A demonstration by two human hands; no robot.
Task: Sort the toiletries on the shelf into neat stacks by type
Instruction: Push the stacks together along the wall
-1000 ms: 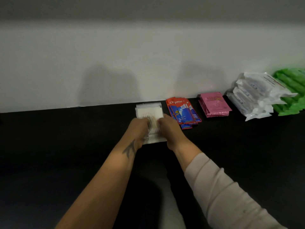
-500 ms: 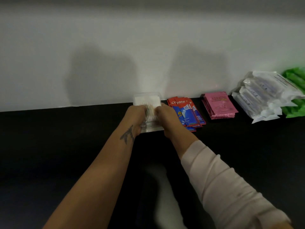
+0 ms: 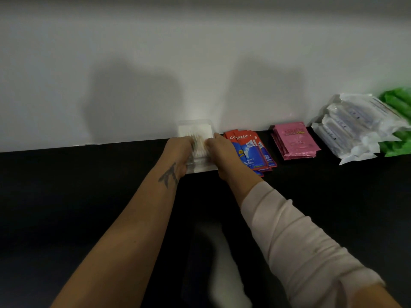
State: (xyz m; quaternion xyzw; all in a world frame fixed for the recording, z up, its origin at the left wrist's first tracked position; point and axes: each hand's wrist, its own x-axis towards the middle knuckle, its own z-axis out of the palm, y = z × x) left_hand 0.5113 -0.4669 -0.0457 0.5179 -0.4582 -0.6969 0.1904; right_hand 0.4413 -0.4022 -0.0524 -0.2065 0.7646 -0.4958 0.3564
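1. Clear plastic packs of cotton swabs sit in a stack at the back of the black shelf, touching or nearly touching the white wall.
2. Both hands are at this stack: the left hand holds its left edge and the right hand its right edge, with the fingers curled in against the packs.
3. Each grip is narrow and closed on the swab packs; the fingertips themselves are blurred and partly hidden, so how they lie cannot be told.
4. A tattoo shows on the bare left forearm, just behind the wrist.
5. A pale sleeve covers the right forearm up to near the wrist.
6. Just beside the right hand lies a fanned pile of red and blue toothpaste sachets, slightly overlapped by the hand.
7. Further right, apart from the sachets, is a pile of pink sachets.
8. Beyond those, a heap of white wrapped packs leans near the wall.
9. Green packs lie behind and beside the white ones at the right edge of the view.
10. Two soft shadows fall on the wall above the piles.
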